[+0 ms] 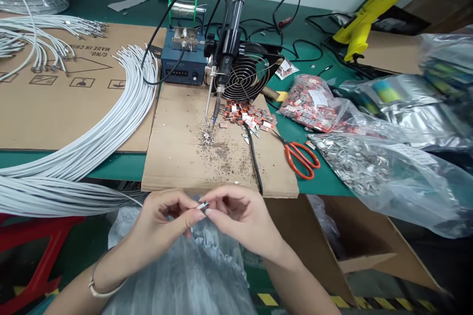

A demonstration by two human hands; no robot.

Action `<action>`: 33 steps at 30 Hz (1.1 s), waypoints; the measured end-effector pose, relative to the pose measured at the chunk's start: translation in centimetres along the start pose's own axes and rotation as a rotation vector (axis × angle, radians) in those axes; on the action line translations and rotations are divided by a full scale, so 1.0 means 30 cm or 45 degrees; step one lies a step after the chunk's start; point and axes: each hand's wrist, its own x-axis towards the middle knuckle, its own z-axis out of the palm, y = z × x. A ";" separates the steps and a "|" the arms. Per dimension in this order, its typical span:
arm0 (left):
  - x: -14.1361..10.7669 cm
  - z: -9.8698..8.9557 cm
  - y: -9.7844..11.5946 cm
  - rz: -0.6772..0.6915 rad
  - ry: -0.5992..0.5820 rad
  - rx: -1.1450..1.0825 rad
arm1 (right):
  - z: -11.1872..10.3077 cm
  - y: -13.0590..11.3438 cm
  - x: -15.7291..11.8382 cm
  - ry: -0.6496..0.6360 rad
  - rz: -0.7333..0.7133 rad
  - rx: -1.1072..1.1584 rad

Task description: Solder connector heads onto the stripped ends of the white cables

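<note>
My left hand [168, 219] and my right hand [238, 214] meet over my lap, just in front of the cardboard work mat [177, 157]. Between the fingertips of both is a small silver metal connector [202, 206], pinched from either side. Its finer details are too small to make out. A white cable [129, 198] runs from the bundle at the left toward my left hand, where the fingers hide its end. Beyond my hands, a soldering iron [223, 66] is clamped tip down above dark specks and solder crumbs on the mat.
Orange-and-silver USB connectors [247, 115] lie by a black fan [244, 78]. Orange-handled scissors [301, 157] rest at the mat's right edge, near bags of metal parts [354, 162]. A thick white cable bundle [121, 118] curves along the left. Behind stands a blue soldering station [183, 64].
</note>
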 end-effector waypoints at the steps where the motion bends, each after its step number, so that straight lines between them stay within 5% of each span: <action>1: -0.002 -0.001 0.000 0.001 -0.013 0.032 | -0.001 -0.010 -0.002 0.028 -0.045 -0.130; 5: -0.011 -0.007 -0.003 0.106 -0.002 0.273 | -0.001 -0.041 -0.004 0.051 -0.168 -0.435; 9: -0.013 0.000 -0.009 0.225 0.012 0.438 | 0.011 -0.031 -0.012 0.013 -0.096 -0.293; 14: -0.003 0.035 -0.006 0.021 0.049 0.074 | 0.078 0.028 -0.030 0.396 -0.323 -0.107; 21: -0.020 0.030 0.010 -0.105 0.035 -0.126 | 0.017 -0.003 -0.005 0.535 -0.358 0.418; 27: -0.024 0.015 0.020 -0.101 0.031 -0.157 | -0.005 -0.037 -0.007 0.130 -0.070 -0.163; 33: -0.015 0.021 0.006 -0.042 0.008 -0.043 | -0.013 -0.065 0.001 0.002 -0.164 -0.431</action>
